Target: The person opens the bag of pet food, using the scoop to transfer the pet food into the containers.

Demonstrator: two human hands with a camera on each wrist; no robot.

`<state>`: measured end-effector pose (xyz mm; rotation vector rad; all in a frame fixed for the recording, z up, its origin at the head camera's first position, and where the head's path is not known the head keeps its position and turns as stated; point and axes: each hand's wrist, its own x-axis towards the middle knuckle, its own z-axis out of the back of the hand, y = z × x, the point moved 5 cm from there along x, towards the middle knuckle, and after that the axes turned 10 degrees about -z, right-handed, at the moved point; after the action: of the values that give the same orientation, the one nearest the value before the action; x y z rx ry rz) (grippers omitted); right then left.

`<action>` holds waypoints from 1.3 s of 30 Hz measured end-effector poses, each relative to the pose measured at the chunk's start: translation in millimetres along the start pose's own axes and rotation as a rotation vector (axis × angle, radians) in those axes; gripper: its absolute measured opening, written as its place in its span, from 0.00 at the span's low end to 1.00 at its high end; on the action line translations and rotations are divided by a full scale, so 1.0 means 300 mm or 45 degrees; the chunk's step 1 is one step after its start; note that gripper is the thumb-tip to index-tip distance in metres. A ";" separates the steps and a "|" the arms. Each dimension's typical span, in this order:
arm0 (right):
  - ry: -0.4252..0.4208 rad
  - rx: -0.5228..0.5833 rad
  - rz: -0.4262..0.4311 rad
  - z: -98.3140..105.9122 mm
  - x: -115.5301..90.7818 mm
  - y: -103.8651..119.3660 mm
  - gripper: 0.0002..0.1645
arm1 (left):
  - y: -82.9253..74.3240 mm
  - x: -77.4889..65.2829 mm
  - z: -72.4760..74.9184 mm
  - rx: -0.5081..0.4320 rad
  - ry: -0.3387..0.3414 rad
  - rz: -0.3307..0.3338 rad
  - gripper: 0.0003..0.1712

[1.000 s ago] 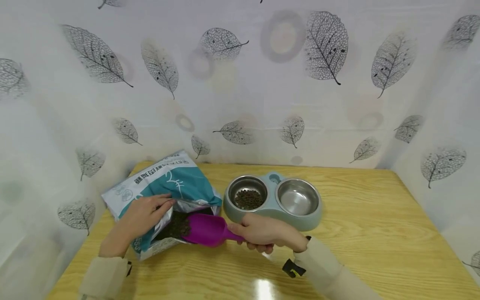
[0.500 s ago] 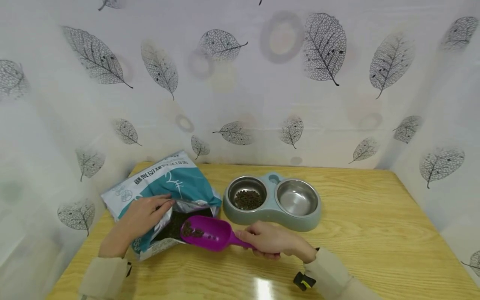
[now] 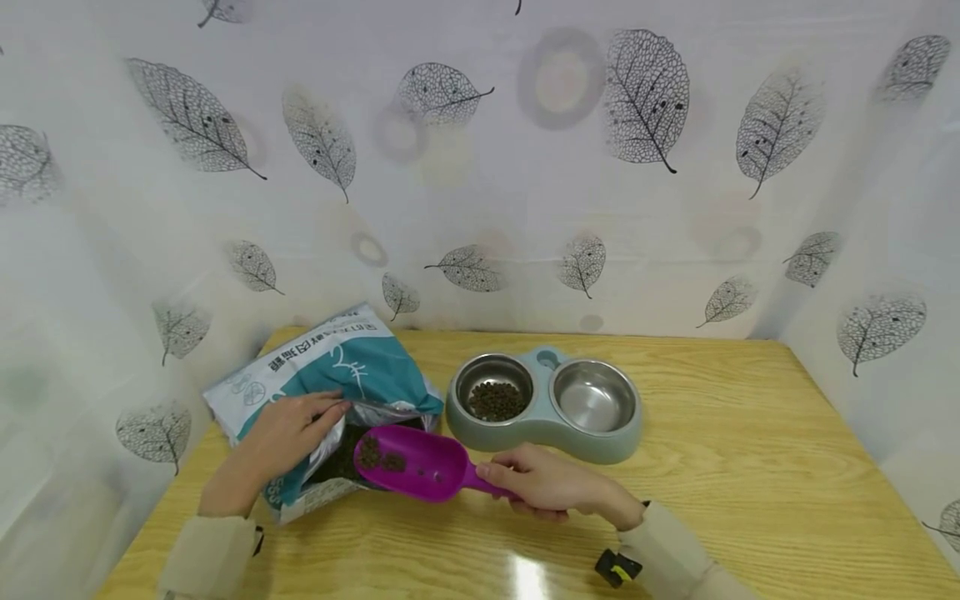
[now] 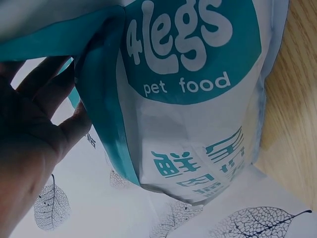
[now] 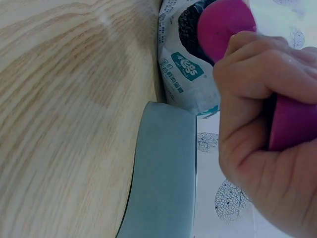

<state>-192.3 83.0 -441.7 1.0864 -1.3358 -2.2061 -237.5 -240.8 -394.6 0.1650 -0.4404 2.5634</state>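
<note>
A teal and white pet food bag (image 3: pixel 375 354) lies on its side at the left, its torn mouth facing the right hand. The left hand (image 3: pixel 288 433) grips the bag's upper flap at the opening; in the left wrist view its fingers (image 4: pixel 47 84) reach behind the teal edge. My right hand (image 3: pixel 547 479) is wrapped around the handle of a magenta scoop (image 3: pixel 438 468). The scoop's front lip overlaps the bag's mouth, and brown kibble (image 3: pixel 369 452) sits mostly toward that lip. Darker food shows inside the bag.
Behind the right hand stands a blue-grey double bowl stand (image 3: pixel 487 436). Its left steel bowl holds kibble (image 3: pixel 497 402); the right steel bowl (image 3: pixel 596 400) shows shiny metal. A leaf-print curtain (image 3: pixel 480 183) surrounds the wooden table (image 3: pixel 720 433) at the back and sides.
The scoop has come up and back out of the bag's food, levelled out, and now shows kibble inside. My right hand shifted slightly right; the left hand stays on the bag.
</note>
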 end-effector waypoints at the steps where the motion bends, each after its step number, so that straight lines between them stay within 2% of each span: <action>1: 0.012 0.008 0.013 0.003 -0.003 0.001 0.33 | -0.001 0.000 0.000 0.000 0.002 0.000 0.23; 11: 0.022 0.082 0.058 0.047 -0.038 0.003 0.34 | -0.001 0.002 -0.003 0.007 0.009 -0.010 0.22; 20: -0.058 0.035 0.079 0.157 -0.094 0.012 0.27 | -0.007 0.005 0.004 0.001 -0.008 -0.020 0.22; 28: -0.247 -0.093 0.069 0.272 -0.154 0.012 0.30 | -0.003 -0.002 -0.004 0.000 0.016 0.011 0.24; 36: -0.578 -0.508 0.088 0.343 -0.173 0.024 0.22 | 0.006 0.000 -0.006 0.009 0.007 0.004 0.24; 39: -0.662 -0.590 0.090 0.352 -0.178 0.031 0.20 | 0.006 0.001 -0.007 0.009 0.008 0.003 0.24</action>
<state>-238.3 175.1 -382.7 0.3048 -0.9232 -2.6600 -238.6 -241.4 -396.9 0.1591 -0.4298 2.5675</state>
